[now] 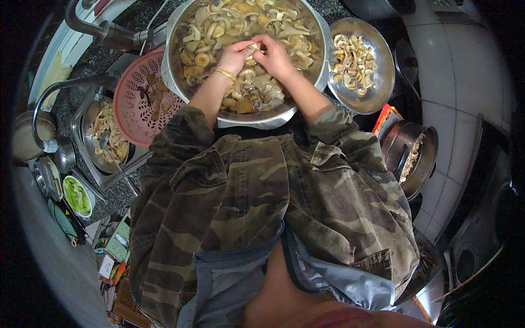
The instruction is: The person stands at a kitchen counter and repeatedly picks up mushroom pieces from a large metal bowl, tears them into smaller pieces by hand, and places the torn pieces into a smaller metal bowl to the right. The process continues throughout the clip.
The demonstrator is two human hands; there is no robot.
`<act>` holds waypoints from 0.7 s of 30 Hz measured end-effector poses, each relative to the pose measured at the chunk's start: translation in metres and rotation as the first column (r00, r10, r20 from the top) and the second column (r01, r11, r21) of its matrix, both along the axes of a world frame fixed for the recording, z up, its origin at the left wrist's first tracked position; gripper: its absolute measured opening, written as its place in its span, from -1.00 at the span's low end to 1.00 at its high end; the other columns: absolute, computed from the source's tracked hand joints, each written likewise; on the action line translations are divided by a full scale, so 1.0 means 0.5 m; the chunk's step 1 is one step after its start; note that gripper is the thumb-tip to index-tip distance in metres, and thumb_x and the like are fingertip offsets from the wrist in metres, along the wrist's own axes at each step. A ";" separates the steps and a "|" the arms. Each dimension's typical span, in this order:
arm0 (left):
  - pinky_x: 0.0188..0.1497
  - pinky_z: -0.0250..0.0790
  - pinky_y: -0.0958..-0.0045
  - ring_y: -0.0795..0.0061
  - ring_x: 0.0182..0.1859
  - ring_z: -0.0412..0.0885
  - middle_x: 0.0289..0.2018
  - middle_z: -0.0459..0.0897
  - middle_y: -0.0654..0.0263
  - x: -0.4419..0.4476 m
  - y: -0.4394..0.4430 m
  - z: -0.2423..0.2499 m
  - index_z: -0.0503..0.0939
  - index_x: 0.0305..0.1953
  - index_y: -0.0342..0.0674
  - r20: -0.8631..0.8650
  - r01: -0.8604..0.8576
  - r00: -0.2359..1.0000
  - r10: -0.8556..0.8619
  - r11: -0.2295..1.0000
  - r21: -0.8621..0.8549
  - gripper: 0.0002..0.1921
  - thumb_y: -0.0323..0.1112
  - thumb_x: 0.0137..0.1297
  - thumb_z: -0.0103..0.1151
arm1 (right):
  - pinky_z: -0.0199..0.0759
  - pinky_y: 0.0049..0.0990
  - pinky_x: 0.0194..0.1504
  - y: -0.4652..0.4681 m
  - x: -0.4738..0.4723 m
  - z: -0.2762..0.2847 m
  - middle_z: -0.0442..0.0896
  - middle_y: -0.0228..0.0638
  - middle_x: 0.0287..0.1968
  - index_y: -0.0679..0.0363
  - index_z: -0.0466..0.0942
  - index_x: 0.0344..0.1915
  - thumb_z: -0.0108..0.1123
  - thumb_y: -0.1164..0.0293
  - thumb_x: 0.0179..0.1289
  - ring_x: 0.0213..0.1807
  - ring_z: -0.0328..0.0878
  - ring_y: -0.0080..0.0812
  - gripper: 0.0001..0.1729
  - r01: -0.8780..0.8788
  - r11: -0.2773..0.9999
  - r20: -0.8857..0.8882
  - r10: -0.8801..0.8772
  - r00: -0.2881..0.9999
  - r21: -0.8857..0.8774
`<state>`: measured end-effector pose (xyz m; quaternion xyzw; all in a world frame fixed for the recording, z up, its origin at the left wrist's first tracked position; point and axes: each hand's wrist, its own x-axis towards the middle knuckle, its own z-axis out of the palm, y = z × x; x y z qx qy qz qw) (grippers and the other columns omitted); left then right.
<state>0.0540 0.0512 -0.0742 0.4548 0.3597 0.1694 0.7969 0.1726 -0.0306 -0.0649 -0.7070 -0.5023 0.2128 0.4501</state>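
A wide steel basin (pixel 324 45) of cut mushrooms in liquid stands before me. Over its middle, my left hand (pixel 234 59) and my right hand (pixel 271 56) meet, fingertips pinching one pale piece of mushroom (pixel 253 48) between them. A gold-coloured bracelet (pixel 224 74) circles my left wrist. Round mushroom slices (pixel 202 60) and folded strips lie around and below my hands. Left of the basin, a pink plastic colander (pixel 135 127) holds some brown scraps (pixel 155 96). At the right, a shallow steel bowl (pixel 379 92) contains sliced mushrooms (pixel 354 61).
A metal bowl of pale mushroom pieces (pixel 107 135) with a ladle (pixel 117 162) sits in the sink (pixel 88 162), under a curved faucet (pixel 61 84). A white dish of chopped greens (pixel 77 197) is farther left. A deep steel pot (pixel 393 147) stands at right.
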 end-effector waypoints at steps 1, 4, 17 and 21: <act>-0.15 0.38 0.54 0.59 -0.20 0.53 -0.23 0.60 0.36 0.003 -0.001 -0.003 0.52 -0.04 -0.29 -0.021 -0.008 1.000 0.010 0.993 0.117 -0.76 -0.37 0.31 0.02 | 0.44 -0.37 -0.27 0.002 -0.001 -0.001 0.60 -0.13 -0.33 0.21 0.52 -0.25 0.21 0.41 0.00 -0.33 0.57 -0.16 -0.74 -0.003 1.000 -0.004 0.003 1.000 -0.011; -0.10 0.31 0.61 0.62 -0.24 0.50 -0.30 0.59 0.41 0.001 0.004 -0.004 0.55 -0.09 -0.28 -0.057 -0.023 0.998 0.030 0.994 0.106 -0.77 -0.44 0.22 0.05 | 0.44 -0.35 -0.25 0.007 0.000 -0.001 0.59 -0.11 -0.31 0.22 0.54 -0.26 0.21 0.41 0.00 -0.32 0.57 -0.15 -0.75 0.019 0.998 0.039 -0.022 0.999 0.053; -0.18 0.38 0.54 0.58 -0.17 0.51 -0.25 0.56 0.38 -0.001 0.006 0.010 0.46 -0.02 -0.25 -0.019 0.088 0.996 -0.087 0.922 0.378 -0.71 -0.45 0.20 0.05 | 0.56 -0.52 -0.31 -0.007 0.013 0.018 0.55 -0.40 -0.31 0.22 0.49 -0.22 0.15 0.36 0.25 -0.30 0.54 -0.51 -0.82 0.087 0.983 -0.794 -0.182 0.580 -0.162; -0.33 0.41 0.51 0.55 -0.23 0.55 -0.31 0.54 0.36 -0.013 0.018 0.038 0.45 -0.07 -0.20 0.088 -0.058 0.994 0.058 0.998 -0.006 -0.75 -0.42 0.19 0.05 | 0.58 -0.46 -0.29 -0.030 0.026 0.034 0.53 -0.32 -0.21 0.24 0.45 -0.08 0.05 0.29 0.31 -0.22 0.53 -0.43 -0.72 0.101 0.991 -0.963 -0.113 0.245 -0.091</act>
